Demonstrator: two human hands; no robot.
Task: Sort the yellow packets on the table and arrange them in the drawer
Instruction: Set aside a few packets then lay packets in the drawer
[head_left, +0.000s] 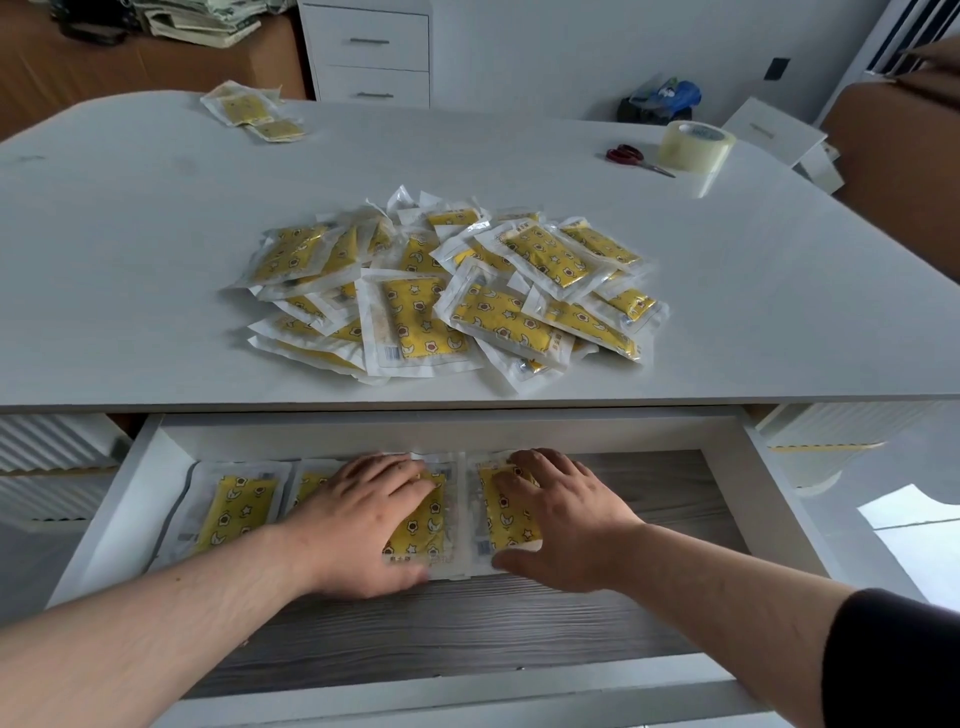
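A loose pile of yellow packets (452, 291) in clear wrappers lies in the middle of the white table (156, 260). Below the table's front edge the drawer (769, 493) stands pulled out, with a grey wood-grain floor. Several yellow packets lie flat in a row at its back left, the leftmost packet (236, 512) uncovered. My left hand (363, 519) rests flat on the middle packets. My right hand (566, 519) lies with spread fingers on the rightmost packet (506, 512), thumb at its near edge.
A few more yellow packets (249, 111) lie at the table's far left. Red-handled scissors (631, 156) and a roll of clear tape (696, 145) sit at the far right. A white cabinet (369, 52) stands behind the table. The drawer's right half shows bare floor.
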